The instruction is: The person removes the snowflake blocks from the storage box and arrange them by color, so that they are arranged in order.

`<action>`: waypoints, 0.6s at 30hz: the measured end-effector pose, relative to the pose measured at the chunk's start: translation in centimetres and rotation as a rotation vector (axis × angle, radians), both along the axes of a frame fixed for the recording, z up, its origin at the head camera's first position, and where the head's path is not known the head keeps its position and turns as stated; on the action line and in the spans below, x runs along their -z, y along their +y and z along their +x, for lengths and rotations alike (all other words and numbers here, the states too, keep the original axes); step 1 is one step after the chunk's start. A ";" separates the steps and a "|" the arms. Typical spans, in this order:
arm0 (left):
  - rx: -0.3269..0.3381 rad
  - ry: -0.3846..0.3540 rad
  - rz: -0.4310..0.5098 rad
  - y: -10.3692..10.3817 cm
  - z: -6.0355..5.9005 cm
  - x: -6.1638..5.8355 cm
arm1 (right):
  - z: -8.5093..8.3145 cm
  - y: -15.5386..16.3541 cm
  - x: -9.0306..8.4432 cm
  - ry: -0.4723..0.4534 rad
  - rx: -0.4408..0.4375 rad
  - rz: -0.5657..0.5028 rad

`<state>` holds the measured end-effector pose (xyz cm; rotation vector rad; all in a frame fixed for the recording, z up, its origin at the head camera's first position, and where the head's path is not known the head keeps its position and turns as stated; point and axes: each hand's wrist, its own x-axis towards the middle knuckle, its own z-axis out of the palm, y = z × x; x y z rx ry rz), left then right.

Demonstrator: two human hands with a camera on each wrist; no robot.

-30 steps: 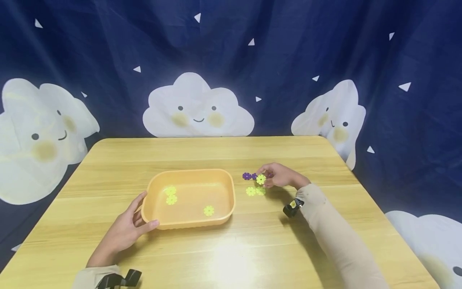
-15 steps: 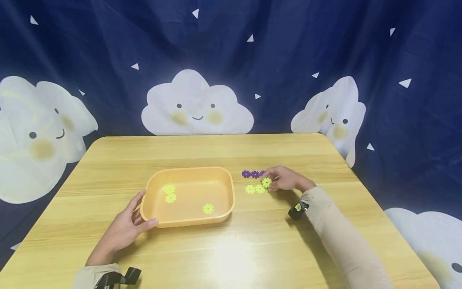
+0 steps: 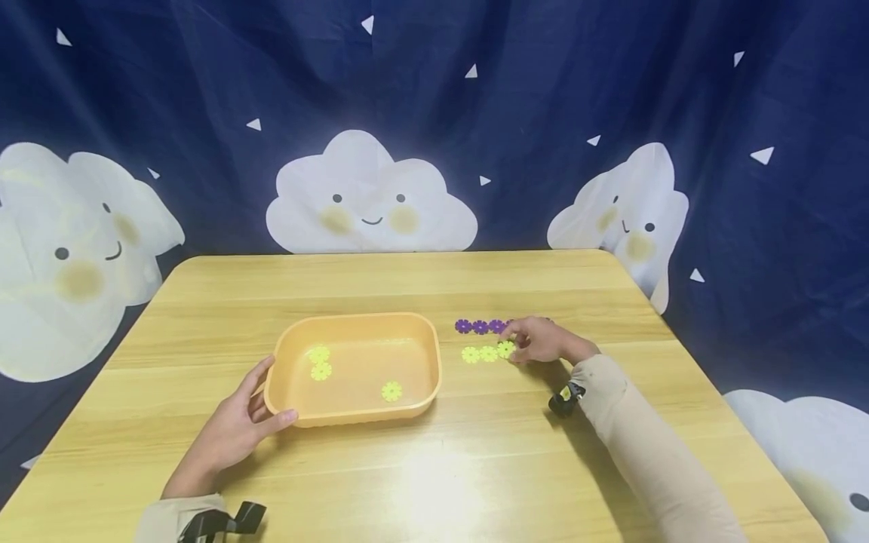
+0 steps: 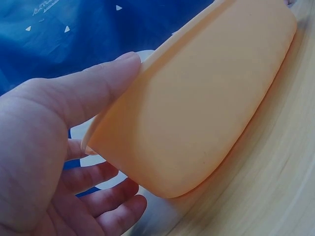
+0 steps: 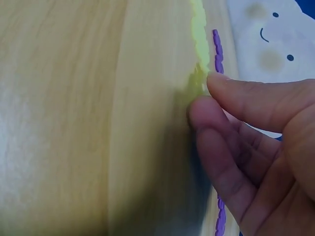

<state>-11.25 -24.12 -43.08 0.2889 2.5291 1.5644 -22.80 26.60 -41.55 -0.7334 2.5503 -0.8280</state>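
on the tabletop [image 3: 475, 467], right of the tray, the right hand [image 3: 539, 341] rests with its thumb and forefinger pinched together on a yellow-green flower piece [image 3: 505, 348], the last in a short row of three lying flat on the wood. from the right wrist the fingertips [image 5: 206, 110] meet at the edge of that piece, though the blur there makes it hard to say whether it is lifted or only touched. just behind the yellow row lies a row of purple flower pieces [image 3: 480, 326], with the far end tucked behind the hand.

the left hand [image 3: 234, 430] lies with loosely spread fingers against the near left corner of the orange tray [image 3: 414, 403], thumb along the rim and the other fingers under its outer wall; the left wrist view shows the thumb pressed to the tray's side [image 4: 197, 108]. three more yellow-green pieces [image 3: 320, 363] lie inside the tray.

the tabletop is pale wood with a bright glare near the front. behind it hangs a dark blue curtain [image 3: 434, 90] printed with smiling white clouds and small white triangles.
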 end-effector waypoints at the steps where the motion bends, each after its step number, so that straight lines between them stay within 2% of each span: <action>1: 0.000 0.001 0.001 0.0 -0.1 0.0 | 0.0 0.1 0.0 -0.005 -0.003 -0.003; 11: 0.002 0.017 -0.001 0.1 -0.5 0.0 | 0.1 0.2 -0.4 -0.044 0.047 0.006; 18: 0.010 0.017 -0.013 -0.1 -0.1 0.2 | -0.1 -0.4 -1.1 -0.079 0.026 -0.048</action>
